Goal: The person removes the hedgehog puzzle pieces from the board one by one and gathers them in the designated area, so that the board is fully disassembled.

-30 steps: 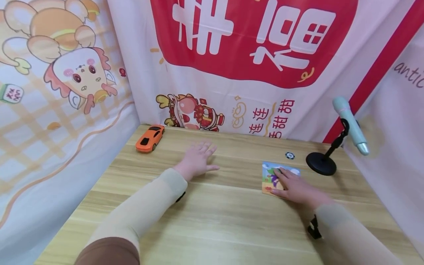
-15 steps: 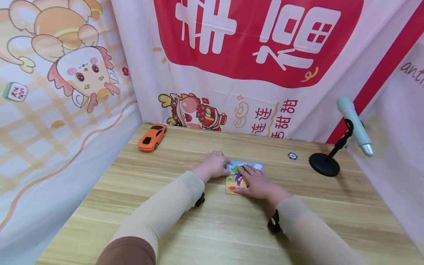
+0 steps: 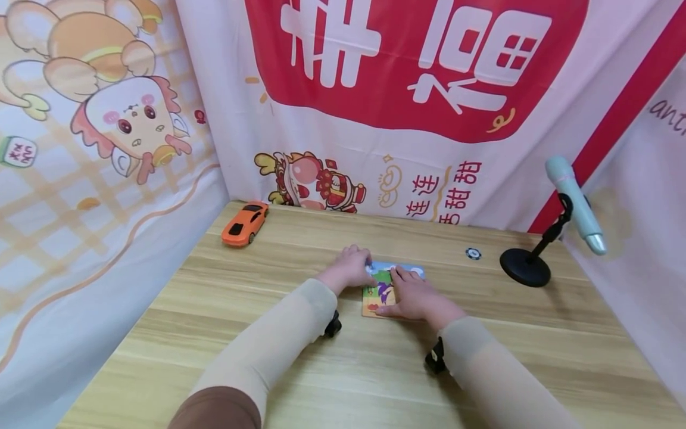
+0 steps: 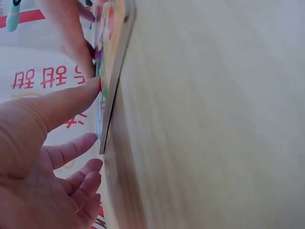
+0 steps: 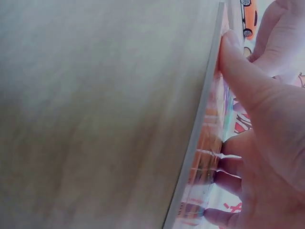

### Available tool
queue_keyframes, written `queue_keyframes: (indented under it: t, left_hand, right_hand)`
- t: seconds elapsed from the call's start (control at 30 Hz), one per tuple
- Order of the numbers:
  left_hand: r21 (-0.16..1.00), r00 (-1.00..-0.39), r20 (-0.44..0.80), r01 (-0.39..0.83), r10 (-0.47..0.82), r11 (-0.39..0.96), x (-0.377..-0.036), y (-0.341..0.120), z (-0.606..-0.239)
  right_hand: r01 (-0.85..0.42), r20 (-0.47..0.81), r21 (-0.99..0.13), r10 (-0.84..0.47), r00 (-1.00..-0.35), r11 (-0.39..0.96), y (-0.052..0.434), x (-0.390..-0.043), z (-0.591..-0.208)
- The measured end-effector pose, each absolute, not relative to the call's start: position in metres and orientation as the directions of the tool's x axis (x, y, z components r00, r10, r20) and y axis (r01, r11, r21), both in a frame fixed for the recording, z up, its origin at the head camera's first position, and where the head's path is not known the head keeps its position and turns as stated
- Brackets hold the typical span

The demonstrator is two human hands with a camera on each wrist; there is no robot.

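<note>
Lying flat mid-table, the picture board has both hands on it: left hand touching its far-left corner, right hand pressing its face with straight fingers. Not yet lifted or opened.

The large red panel on the back cloth carries big white Chinese characters, cut off at the top edge; the right one reads "福", the left cannot be told for sure. Lower on the same cloth, beside the cartoon figure, red characters read "连连" in one column and "甜甜" next to it, with a further character half hidden by the table edge. On the right-hand cloth, dark script letters "ant" run off the frame. On the left cloth, a small mahjong-tile drawing bears marks too small to read. The left wrist view shows "甜甜" upside down.
</note>
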State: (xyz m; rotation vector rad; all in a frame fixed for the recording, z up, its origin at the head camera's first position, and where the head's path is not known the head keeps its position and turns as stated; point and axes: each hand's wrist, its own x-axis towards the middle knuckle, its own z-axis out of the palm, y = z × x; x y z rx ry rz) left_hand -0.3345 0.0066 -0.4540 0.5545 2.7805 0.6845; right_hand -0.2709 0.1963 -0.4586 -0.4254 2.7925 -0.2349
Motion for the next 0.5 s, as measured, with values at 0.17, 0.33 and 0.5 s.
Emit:
queue_keyframes:
  t: [0.17, 0.33, 0.5]
  left_hand:
    - [0.541, -0.909, -0.146, 0.257, 0.390, 0.801, -0.3385, 0.0084, -0.4573]
    - [0.588, -0.913, -0.158, 0.218, 0.376, 0.779, -0.3399, 0.0106, -0.4581]
    - [0.661, -0.922, -0.139, 0.186, 0.362, 0.727, -0.3411, 0.0148, -0.4579]
  right_hand:
    - [-0.259, -0.282, -0.191, -0.306, -0.909, 0.947, 0.1935, -0.2714, -0.4556]
    - [-0.260, -0.290, -0.171, -0.300, -0.909, 0.950, 0.1925, -0.2722, -0.4562]
    - [-0.253, -0.296, -0.171, -0.295, -0.908, 0.952, 0.1930, -0.2727, -0.4571]
